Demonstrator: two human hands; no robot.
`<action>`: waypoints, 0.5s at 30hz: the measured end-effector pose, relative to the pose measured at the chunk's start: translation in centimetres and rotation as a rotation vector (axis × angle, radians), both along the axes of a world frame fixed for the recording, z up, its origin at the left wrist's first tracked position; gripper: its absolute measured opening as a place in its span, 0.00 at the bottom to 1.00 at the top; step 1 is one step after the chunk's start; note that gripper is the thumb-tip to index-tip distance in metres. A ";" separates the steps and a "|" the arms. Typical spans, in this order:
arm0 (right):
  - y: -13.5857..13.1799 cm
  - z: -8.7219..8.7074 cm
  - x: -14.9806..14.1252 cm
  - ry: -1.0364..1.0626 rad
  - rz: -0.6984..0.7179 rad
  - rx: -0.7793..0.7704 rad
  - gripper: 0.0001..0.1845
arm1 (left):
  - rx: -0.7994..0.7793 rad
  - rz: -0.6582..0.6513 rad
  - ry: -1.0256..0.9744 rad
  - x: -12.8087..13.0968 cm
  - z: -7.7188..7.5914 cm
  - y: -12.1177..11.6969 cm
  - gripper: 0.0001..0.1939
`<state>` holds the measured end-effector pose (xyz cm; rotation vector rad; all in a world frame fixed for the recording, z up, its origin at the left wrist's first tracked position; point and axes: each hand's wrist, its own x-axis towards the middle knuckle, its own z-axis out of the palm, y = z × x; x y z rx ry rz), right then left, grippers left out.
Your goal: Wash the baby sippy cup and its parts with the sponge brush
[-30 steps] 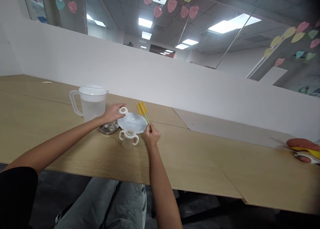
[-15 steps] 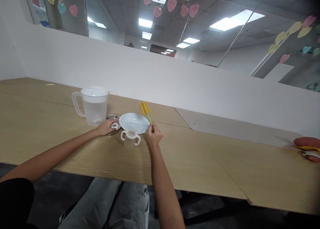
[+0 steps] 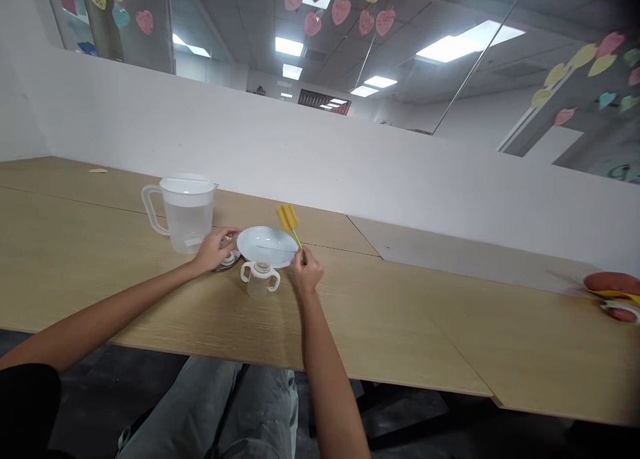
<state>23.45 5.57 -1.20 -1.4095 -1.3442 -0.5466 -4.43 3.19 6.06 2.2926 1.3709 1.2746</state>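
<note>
While the right hand [image 3: 309, 272] grips the green handle of the yellow sponge brush [image 3: 288, 217] at the right edge of the white bowl [image 3: 267, 239], sponge end up, the left hand [image 3: 213, 251] curves over the small metal tray [image 3: 233, 265] just left of the bowl, and whether its fingers pinch anything cannot be told. On the bench [image 3: 375, 319], the two-handled cup [image 3: 259, 282] stands upright just in front of the bowl, the translucent pitcher [image 3: 189, 215] to its left.
</note>
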 end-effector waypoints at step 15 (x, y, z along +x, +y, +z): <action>0.2 -0.1 0.0 0.017 -0.011 0.020 0.23 | -0.212 -0.402 0.103 4.5 -0.4 -4.0 0.26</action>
